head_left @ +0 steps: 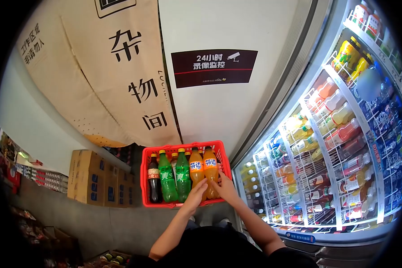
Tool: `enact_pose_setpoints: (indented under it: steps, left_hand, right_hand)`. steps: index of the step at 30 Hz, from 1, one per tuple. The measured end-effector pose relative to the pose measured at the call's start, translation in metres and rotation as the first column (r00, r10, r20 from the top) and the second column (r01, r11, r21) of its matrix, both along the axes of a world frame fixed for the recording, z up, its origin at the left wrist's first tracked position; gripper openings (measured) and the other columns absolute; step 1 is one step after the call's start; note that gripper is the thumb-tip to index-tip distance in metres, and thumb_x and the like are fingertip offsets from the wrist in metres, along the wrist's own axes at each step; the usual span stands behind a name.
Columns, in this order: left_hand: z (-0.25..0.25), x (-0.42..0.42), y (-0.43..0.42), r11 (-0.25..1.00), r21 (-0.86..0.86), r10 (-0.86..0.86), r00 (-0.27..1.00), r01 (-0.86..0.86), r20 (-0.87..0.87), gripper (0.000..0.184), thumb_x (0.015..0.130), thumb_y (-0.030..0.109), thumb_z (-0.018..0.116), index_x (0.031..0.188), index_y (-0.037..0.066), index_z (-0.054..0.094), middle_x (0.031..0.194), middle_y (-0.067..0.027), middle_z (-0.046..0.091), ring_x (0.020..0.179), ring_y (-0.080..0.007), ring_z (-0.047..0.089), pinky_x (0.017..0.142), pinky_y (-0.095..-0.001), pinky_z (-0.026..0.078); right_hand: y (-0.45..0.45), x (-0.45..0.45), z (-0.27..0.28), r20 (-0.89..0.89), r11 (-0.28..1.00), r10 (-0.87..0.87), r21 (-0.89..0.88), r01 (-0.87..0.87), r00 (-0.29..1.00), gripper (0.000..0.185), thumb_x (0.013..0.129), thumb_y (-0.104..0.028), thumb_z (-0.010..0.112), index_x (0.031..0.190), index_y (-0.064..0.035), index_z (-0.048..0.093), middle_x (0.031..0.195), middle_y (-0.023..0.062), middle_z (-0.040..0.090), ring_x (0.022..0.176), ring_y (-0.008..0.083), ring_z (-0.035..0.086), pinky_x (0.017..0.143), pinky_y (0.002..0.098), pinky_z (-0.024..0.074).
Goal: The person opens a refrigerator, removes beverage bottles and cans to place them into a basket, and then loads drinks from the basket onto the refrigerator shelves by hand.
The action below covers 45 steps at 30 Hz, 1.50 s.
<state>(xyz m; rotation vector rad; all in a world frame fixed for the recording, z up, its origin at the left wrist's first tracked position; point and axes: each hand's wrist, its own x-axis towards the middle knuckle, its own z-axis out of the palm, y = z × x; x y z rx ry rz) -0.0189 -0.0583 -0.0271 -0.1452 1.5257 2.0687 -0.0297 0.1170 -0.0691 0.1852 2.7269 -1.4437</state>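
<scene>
A red basket (pixel 146 178) holds several bottles lying side by side. At its left is a dark cola bottle (pixel 154 182), then two green bottles (pixel 167 178), then two orange soda bottles (pixel 196 167) at the right. My left hand (pixel 195 194) is closed around the lower part of the left orange bottle. The right orange bottle (pixel 211 166) has my right hand (pixel 223 187) against its lower right side, fingers closed on it. More bottle caps show behind the front row.
A lit drinks cooler (pixel 306 152) with wire shelves fills the right side. Cardboard boxes (pixel 91 178) stand on the floor at left. A cloth curtain (pixel 89 67) and a white wall panel (pixel 219 111) are beyond the basket. Crates (pixel 53 236) sit at lower left.
</scene>
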Motion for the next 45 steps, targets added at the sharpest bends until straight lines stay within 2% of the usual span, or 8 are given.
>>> enact_pose_setpoints:
  steps: [4, 12, 15, 21, 26, 27, 37, 45]
  left_hand:
    - [-0.005, 0.005, -0.008, 1.000, 0.010, -0.002, 1.000, 0.002, 0.002, 0.055, 0.103, 0.030, 0.049, 0.149, 0.002, 0.037, 0.150, -0.0132, 0.041, 0.140, -0.0222, 0.037, 0.115, -0.0351, 0.030]
    - [-0.011, 0.006, -0.035, 0.997, -0.024, 0.068, 0.975, -0.075, -0.212, 0.047, 0.102, 0.027, 0.052, 0.145, 0.008, 0.046, 0.144, -0.0097, 0.049, 0.130, -0.0204, 0.048, 0.106, -0.0338, 0.039]
    - [-0.009, 0.004, -0.054, 0.994, -0.062, 0.069, 0.967, -0.087, -0.246, 0.046, 0.102, 0.025, 0.052, 0.144, 0.008, 0.046, 0.143, -0.0090, 0.050, 0.129, -0.0198, 0.048, 0.104, -0.0332, 0.039]
    - [-0.033, 0.000, -0.093, 0.988, -0.110, 0.088, 0.977, -0.111, -0.194, 0.044, 0.102, 0.023, 0.051, 0.143, 0.008, 0.047, 0.143, -0.0086, 0.050, 0.126, -0.0186, 0.051, 0.101, -0.0316, 0.040]
    - [-0.018, -0.005, -0.106, 0.997, -0.075, 0.006, 0.983, -0.020, -0.181, 0.045, 0.102, 0.020, 0.050, 0.142, 0.000, 0.045, 0.145, -0.0162, 0.047, 0.132, -0.0221, 0.045, 0.111, -0.0317, 0.032]
    - [-0.024, -0.007, -0.106, 0.994, -0.113, -0.023, 0.970, -0.005, -0.244, 0.044, 0.103, 0.022, 0.049, 0.143, 0.006, 0.046, 0.144, -0.0100, 0.050, 0.125, -0.0195, 0.053, 0.101, -0.0313, 0.040]
    - [-0.008, -0.002, -0.071, 0.985, -0.101, -0.164, 0.945, 0.141, -0.284, 0.041, 0.102, 0.018, 0.047, 0.141, 0.004, 0.047, 0.142, -0.0108, 0.052, 0.124, -0.0204, 0.053, 0.100, -0.0307, 0.041]
    - [0.020, 0.045, -0.001, 0.928, -0.027, -0.356, 0.863, 0.372, -0.359, 0.039, 0.101, 0.015, 0.050, 0.137, 0.001, 0.049, 0.136, -0.0117, 0.055, 0.119, -0.0188, 0.055, 0.102, -0.0303, 0.040]
  right_hand:
    - [-0.004, 0.003, -0.021, -0.124, 0.998, -0.029, 0.058, 0.036, 0.992, 0.069, 0.087, -0.027, 0.071, 0.143, 0.0010, 0.043, 0.089, 0.0179, 0.067, 0.078, 0.0292, 0.068, 0.072, 0.0367, 0.0542]
    - [-0.016, 0.010, -0.007, -0.122, 0.998, -0.065, 0.013, 0.067, 0.990, 0.058, 0.091, -0.025, 0.064, 0.138, 0.0023, 0.043, 0.104, 0.0290, 0.064, 0.092, 0.0443, 0.065, 0.081, 0.0471, 0.0518]
    - [-0.023, 0.014, -0.011, -0.185, 0.991, -0.100, 0.069, 0.115, 0.978, 0.059, 0.091, -0.019, 0.065, 0.142, -0.0007, 0.042, 0.103, 0.0222, 0.066, 0.090, 0.0321, 0.068, 0.079, 0.0393, 0.0530]
    - [-0.041, 0.028, 0.007, -0.172, 0.987, -0.155, 0.025, 0.161, 0.973, 0.055, 0.095, -0.022, 0.060, 0.140, 0.0037, 0.042, 0.125, 0.0285, 0.057, 0.114, 0.0429, 0.057, 0.097, 0.0454, 0.0455]
    - [-0.051, 0.041, 0.021, -0.316, 0.960, -0.198, 0.129, 0.249, 0.928, 0.049, 0.094, -0.017, 0.060, 0.137, 0.0031, 0.047, 0.123, 0.0233, 0.058, 0.113, 0.0400, 0.057, 0.097, 0.0430, 0.0456]
    - [-0.051, 0.045, 0.022, -0.324, 0.954, -0.237, 0.102, 0.283, 0.916, 0.047, 0.093, -0.015, 0.060, 0.135, 0.0028, 0.049, 0.122, 0.0224, 0.059, 0.110, 0.0370, 0.060, 0.093, 0.0401, 0.0482]
    - [-0.036, 0.105, 0.034, -0.352, 0.868, -0.493, -0.262, 0.422, 0.796, 0.031, 0.098, -0.010, 0.055, 0.126, 0.0016, 0.055, 0.120, 0.0128, 0.061, 0.113, 0.0192, 0.059, 0.095, 0.0324, 0.0490]
    - [0.006, 0.191, 0.058, -0.452, 0.757, -0.654, -0.368, 0.541, 0.607, 0.028, 0.098, -0.014, 0.057, 0.121, 0.0009, 0.059, 0.115, 0.0129, 0.064, 0.106, 0.0200, 0.062, 0.092, 0.0320, 0.0494]
